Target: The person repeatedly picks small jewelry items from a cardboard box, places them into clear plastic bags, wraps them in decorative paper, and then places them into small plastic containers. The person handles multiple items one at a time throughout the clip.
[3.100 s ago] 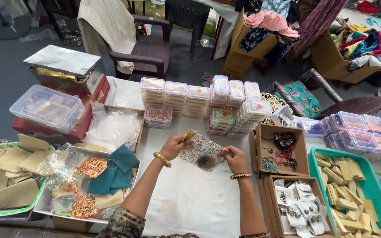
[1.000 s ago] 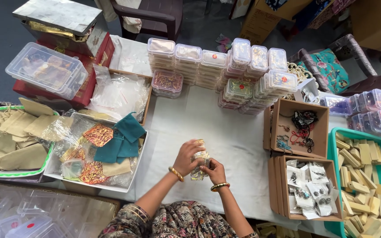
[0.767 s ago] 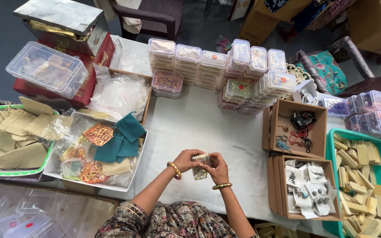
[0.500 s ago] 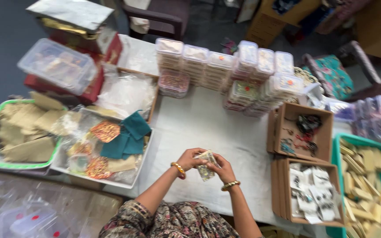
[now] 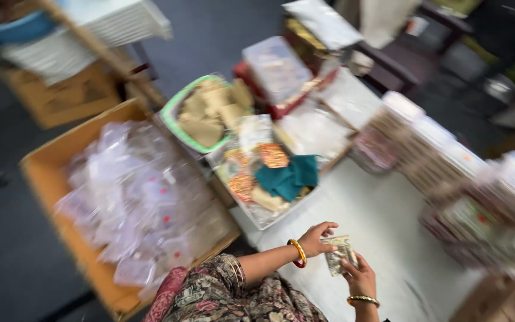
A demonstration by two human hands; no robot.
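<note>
Both my hands hold a small clear plastic packet [image 5: 341,254] with patterned pieces inside, low over the white table top [image 5: 382,220]. My left hand [image 5: 317,237] pinches its upper left edge and wears an orange bangle. My right hand [image 5: 360,277] grips the packet from below and wears a gold bangle. The view is blurred and turned to the left.
A cardboard box [image 5: 43,179] full of clear plastic packets stands to my left. Beyond it sit a green-rimmed tray of tan envelopes [image 5: 201,116], a tray with teal cloth and ornaments [image 5: 281,179], and stacks of clear lidded boxes [image 5: 424,143] along the far side of the table.
The camera has swung sharply to the left, bringing the box of plastic packets into view. My hands still hold the small packet, folded smaller than three seconds ago.
</note>
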